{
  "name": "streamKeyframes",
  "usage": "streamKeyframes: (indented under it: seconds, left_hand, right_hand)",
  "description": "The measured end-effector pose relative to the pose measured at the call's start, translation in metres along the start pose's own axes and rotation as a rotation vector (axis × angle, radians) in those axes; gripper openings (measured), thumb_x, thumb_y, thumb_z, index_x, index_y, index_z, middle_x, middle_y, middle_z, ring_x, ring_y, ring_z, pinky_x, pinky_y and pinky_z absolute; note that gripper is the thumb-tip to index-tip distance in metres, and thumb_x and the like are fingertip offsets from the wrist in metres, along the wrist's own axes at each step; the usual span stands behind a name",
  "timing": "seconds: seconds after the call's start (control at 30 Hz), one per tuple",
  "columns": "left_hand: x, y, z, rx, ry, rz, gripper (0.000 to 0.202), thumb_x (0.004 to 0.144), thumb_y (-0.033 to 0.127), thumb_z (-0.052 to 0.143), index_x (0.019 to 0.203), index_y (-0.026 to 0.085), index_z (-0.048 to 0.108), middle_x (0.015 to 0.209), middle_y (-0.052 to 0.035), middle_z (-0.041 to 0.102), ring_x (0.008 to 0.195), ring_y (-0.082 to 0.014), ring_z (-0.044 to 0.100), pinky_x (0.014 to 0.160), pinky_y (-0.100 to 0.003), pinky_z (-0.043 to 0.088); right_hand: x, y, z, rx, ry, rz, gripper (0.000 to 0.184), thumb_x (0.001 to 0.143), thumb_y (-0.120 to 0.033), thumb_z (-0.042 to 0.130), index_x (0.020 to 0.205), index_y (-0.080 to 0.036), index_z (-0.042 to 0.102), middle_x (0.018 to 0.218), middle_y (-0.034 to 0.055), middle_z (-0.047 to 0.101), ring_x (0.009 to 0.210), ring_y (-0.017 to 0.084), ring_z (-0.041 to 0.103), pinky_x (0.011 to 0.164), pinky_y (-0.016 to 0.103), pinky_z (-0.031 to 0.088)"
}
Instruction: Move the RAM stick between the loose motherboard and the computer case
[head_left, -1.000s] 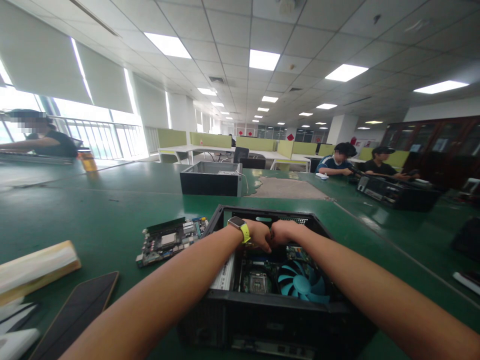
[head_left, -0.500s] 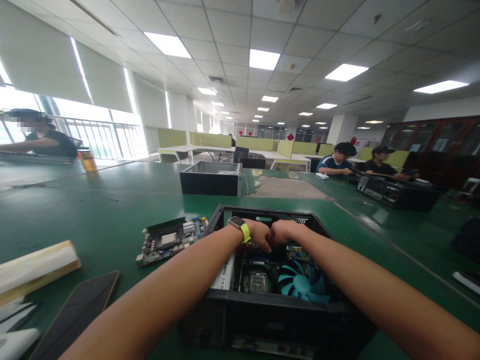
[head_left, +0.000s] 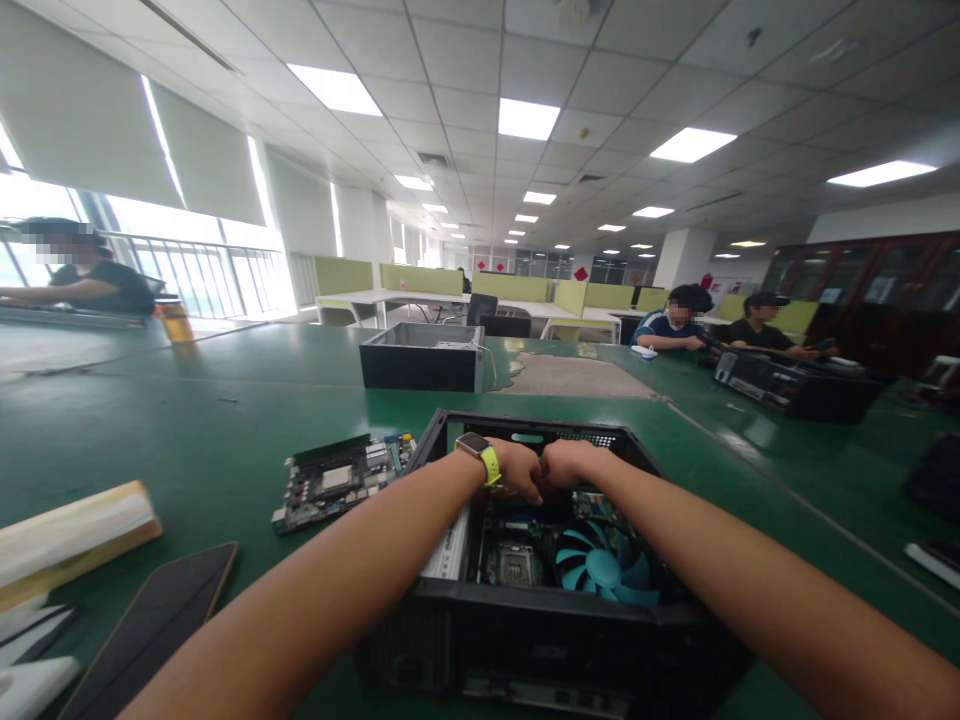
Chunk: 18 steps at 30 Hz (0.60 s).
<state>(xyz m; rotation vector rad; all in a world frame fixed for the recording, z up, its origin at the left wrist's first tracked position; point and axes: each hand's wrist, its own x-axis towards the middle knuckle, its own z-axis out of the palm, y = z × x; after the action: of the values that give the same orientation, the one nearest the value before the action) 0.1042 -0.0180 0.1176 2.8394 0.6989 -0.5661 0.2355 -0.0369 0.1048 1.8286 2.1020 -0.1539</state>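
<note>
Both arms reach into an open black computer case (head_left: pixel 551 603) lying in front of me. My left hand (head_left: pixel 519 470), with a lime-strapped watch (head_left: pixel 480 455) on the wrist, is closed with its fingers curled down inside the case. Right beside it, my right hand (head_left: pixel 564 466) is closed too, the two hands almost touching. Whatever the fingers pinch is hidden behind them. Below the hands, inside the case, a blue fan (head_left: pixel 606 568) sits on the right. To its left shows a bare CPU socket (head_left: pixel 517 566) on the board.
Left of the case lies a loose motherboard (head_left: pixel 341 482). Nearer on the left are a dark flat panel (head_left: pixel 154 630) and a long pale box (head_left: pixel 71 540). Beyond stands another open case (head_left: pixel 424 358). Co-workers (head_left: pixel 679 320) sit at the far right, near a black case (head_left: pixel 795 385); another person (head_left: pixel 82 270) is far left.
</note>
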Motion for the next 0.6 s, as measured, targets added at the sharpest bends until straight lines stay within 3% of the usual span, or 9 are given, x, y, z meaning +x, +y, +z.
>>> streamKeyframes:
  seconds: [0.6]
  left_hand:
    - [0.0019, -0.0017, 0.0015, -0.041, 0.015, -0.003, 0.037, 0.073, 0.044, 0.057, 0.100, 0.020, 0.068, 0.083, -0.0023, 0.068, 0.070, -0.0154, 0.058, 0.064, -0.025, 0.044]
  right_hand:
    - [0.0050, 0.0020, 0.0029, 0.014, 0.005, -0.010, 0.053, 0.054, -0.060, 0.064, 0.091, -0.022, 0.071, 0.095, 0.0092, 0.069, 0.086, 0.026, 0.064, 0.067, 0.031, 0.049]
